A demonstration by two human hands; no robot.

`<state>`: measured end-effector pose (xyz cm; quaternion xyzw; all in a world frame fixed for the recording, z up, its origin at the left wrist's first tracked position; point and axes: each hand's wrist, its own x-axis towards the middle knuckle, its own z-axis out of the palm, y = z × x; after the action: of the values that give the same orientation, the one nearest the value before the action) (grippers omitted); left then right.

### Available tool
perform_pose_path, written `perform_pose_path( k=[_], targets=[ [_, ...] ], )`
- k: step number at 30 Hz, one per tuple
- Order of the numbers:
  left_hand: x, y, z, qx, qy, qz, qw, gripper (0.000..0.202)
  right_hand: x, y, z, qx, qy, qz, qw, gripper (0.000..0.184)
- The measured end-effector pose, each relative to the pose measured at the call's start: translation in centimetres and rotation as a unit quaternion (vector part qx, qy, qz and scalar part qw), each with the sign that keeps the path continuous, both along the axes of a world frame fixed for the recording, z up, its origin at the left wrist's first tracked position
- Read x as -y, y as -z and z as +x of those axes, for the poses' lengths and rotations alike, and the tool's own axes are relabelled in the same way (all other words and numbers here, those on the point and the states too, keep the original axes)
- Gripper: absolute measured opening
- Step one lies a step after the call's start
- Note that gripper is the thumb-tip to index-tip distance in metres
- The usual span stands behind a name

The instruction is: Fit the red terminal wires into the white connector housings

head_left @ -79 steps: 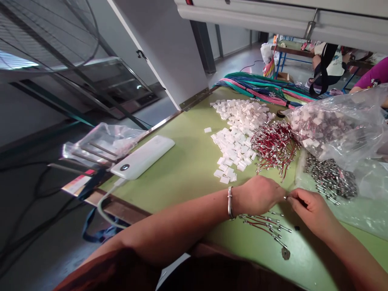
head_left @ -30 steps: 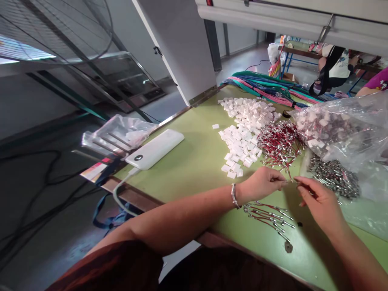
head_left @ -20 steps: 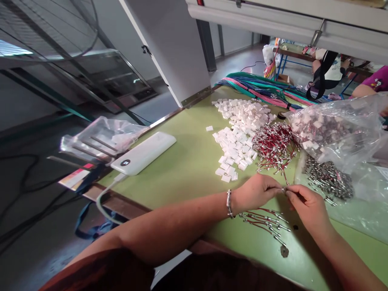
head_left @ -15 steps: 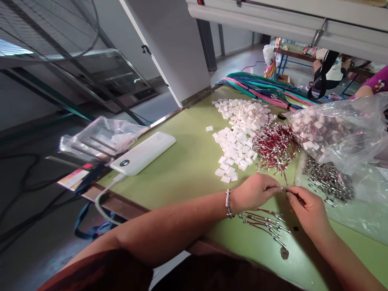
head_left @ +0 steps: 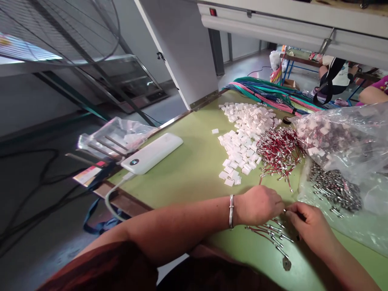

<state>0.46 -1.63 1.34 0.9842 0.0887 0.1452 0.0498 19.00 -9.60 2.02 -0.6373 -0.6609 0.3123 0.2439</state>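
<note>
In the head view, the left hand [head_left: 260, 205] and the right hand [head_left: 312, 222] meet fingertip to fingertip, near the front of the green bench [head_left: 188, 173]; a small shiny piece [head_left: 285, 210] shows right between them; the left grip has its fingers curled over, with the thumb hidden, so I cannot tell what it holds; the right grip is narrow, thumb and forefinger close together beside the shiny piece, though I cannot tell whether they clasp it; a silver bangle [head_left: 231, 212] circles the left wrist.

Just below the left hand, a row of red wires with metal ends [head_left: 271, 234] lies on the bench, partly covered by that hand; beyond the hands is a heap of red wires [head_left: 277, 151], touching a spread of white plastic pieces [head_left: 238, 151] to its left; to the right, a pile of metal pieces [head_left: 336, 188] lies on clear plastic, below a filled clear bag [head_left: 360, 125]; a bundle of coloured wires [head_left: 263, 97] runs along the far edge; well apart on the left lies a white device [head_left: 154, 153] with a cable [head_left: 108, 202] plugged in.
</note>
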Motion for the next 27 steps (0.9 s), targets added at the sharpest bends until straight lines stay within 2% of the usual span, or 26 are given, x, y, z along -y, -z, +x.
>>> perform_pose_path(
  k=[2,4,6,8,10,13,15,18,22,25,27],
  targets=[
    [-0.5,-1.0,-0.2,0.013,-0.053,-0.022,0.998,0.014,-0.2,0.2,0.2,0.007,-0.003,0.038,0.999,0.024],
    [-1.4,-1.9,-0.6,0.025,-0.171,-0.041,0.984,0.026,-0.2,0.4,0.3,0.038,-0.023,0.078,0.996,0.023],
    [-2.3,-2.4,-1.2,-0.016,-0.309,-0.057,0.949,0.04,0.0,0.3,0.4,0.077,-0.059,0.092,0.991,0.025],
    [-2.9,-2.3,-1.6,-0.086,-0.372,-0.072,0.922,0.041,0.1,0.0,0.7,0.118,-0.088,0.1,0.984,0.027],
    [-3.3,-1.8,-1.7,-0.124,-0.366,-0.083,0.919,0.032,0.0,-0.4,1.6,0.156,-0.081,0.128,0.976,0.03],
    [-3.6,-0.8,-1.8,-0.127,-0.342,-0.093,0.926,0.016,-0.6,-0.7,4.3,0.25,0.021,0.176,0.952,0.029],
    [-3.7,-0.5,-1.9,-0.13,-0.338,-0.107,0.926,0.014,-1.2,-0.4,6.3,0.346,0.076,0.163,0.921,0.024],
    [-4.0,-0.8,-2.0,-0.107,-0.313,-0.146,0.932,0.017,-2.0,0.9,8.3,0.438,0.067,0.14,0.885,0.019],
    [-4.1,-2.0,-1.8,0.013,-0.243,-0.195,0.95,0.022,-2.5,2.3,8.9,0.469,0.031,0.215,0.856,0.025],
    [-3.8,-2.2,-1.5,0.064,-0.243,-0.307,0.918,0.019,-2.5,2.2,8.6,0.456,0.061,0.287,0.84,0.029],
    [-3.6,-1.9,-1.4,0.039,-0.236,-0.371,0.897,0.017,-2.2,1.7,8.0,0.415,0.085,0.323,0.846,0.028]
  ],
)
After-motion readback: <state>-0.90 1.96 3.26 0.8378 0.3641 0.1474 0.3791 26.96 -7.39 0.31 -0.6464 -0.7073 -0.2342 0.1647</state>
